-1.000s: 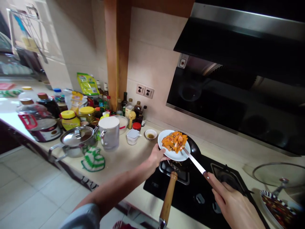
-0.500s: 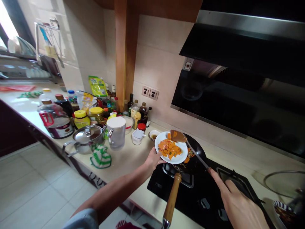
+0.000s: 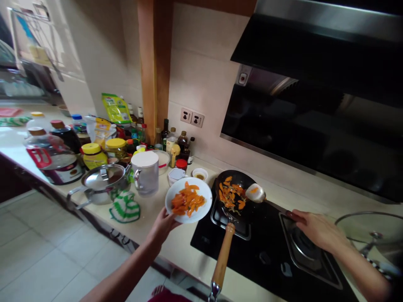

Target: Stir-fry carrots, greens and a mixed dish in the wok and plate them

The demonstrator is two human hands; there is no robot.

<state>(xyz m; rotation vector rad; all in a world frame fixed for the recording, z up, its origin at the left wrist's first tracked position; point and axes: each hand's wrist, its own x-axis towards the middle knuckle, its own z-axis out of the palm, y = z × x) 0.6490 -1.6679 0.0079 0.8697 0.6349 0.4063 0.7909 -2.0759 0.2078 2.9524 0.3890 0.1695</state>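
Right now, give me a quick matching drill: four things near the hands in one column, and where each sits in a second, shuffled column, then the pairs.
Things:
1. white plate
2. spatula
3. black pan
4. lidded steel pot

Places:
A. on the stove, wooden handle toward the camera
B. on the counter, beside a green striped cloth
C. held by the left hand, left of the pan
D. held by the right hand, head over the pan's right edge

Pairs: 1-C, 2-D, 3-A, 4-B

Head camera looks down, close, over stove [image 3: 264, 251].
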